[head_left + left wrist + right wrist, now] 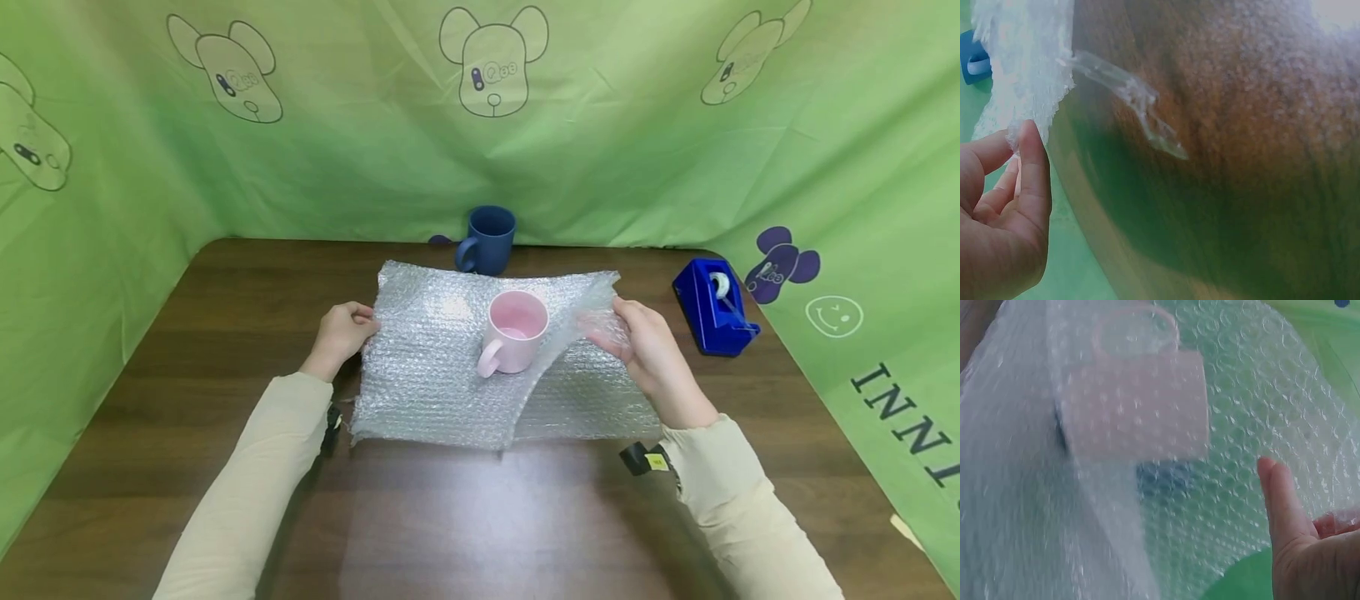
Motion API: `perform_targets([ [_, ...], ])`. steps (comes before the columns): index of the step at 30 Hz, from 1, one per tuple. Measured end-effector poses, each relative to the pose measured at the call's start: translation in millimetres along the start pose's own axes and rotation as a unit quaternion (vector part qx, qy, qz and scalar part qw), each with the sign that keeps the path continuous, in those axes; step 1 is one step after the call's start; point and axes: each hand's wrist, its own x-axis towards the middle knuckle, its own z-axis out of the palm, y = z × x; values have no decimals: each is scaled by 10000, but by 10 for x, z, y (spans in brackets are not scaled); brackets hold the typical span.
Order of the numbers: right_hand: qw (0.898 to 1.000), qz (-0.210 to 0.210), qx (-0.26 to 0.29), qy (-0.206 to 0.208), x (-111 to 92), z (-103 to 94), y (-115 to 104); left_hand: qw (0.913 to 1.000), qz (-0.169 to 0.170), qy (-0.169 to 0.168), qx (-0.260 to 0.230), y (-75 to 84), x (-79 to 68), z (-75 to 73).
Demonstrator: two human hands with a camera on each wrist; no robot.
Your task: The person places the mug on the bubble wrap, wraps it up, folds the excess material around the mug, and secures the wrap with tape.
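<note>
A pink mug [520, 342] stands upright on a sheet of bubble wrap [423, 367], its handle toward the near left. My left hand [341, 336] pinches the sheet's left edge between thumb and fingers; the left wrist view shows that hand [1010, 219] with the wrap's edge at its fingertips. On the other side my right hand [660, 354] holds the right part of the wrap, raised and curving beside the mug. Through this raised layer the right wrist view shows the pink mug [1138, 406] blurred, with the right thumb [1282, 503] against the wrap.
A blue mug [491, 242] stands behind the wrap near the table's far edge. To the right sits a blue tape dispenser [712, 308] with a roll of clear tape. Green printed cloth [360, 142] hangs around the brown wooden table [465, 525].
</note>
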Motion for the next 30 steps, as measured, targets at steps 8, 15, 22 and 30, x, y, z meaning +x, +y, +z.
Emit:
perform_targets([
  [8,9997,-136,14,-201,127,261,110,10000,76,12,-31,-10,13,-6],
  [15,9943,-510,-873,-343,232,334,285,9999,113,99,-80,12,0,5],
  [22,9652,-1197,-2243,-604,195,319,448,9998,140,88,-68,3,-5,18],
  [30,8859,-2318,-3934,-813,167,338,544,9999,59,32,-80,8,-11,-1],
])
